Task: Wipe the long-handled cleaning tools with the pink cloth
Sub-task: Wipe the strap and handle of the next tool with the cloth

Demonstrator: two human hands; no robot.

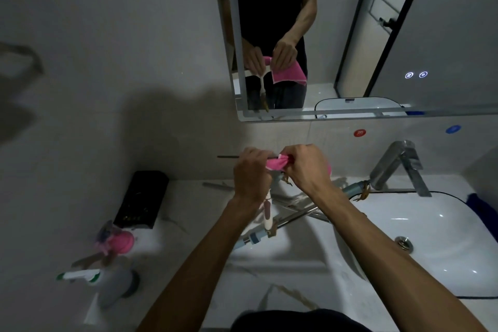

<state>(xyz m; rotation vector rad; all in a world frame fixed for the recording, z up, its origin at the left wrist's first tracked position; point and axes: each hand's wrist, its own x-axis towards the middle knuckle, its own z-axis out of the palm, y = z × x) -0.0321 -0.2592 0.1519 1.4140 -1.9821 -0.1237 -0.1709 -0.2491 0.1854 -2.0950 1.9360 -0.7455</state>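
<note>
Bridging both hands (252,174): pink cloth (275,163)

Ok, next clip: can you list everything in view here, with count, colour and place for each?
pink cloth: 1, pink, bunched between both hands.
white-handled tool: 1, white, hanging down from the left hand.
long-handled tools: several, metal shafts with blue-grey ends, lying crossed on the counter; exact count unclear.
black box: 1, black, against the wall at counter left.
pink item: 1, pink, blurred, counter left.
spray bottle: 1, grey with green-white label, blurred, counter front left.
sink: 1, white, right.
faucet: 1, chrome, behind the sink.
mirror: 1, above the counter.
counter: 1, white marbled.
left hand: grips the white-handled tool.
right hand: pinches the cloth.
</note>
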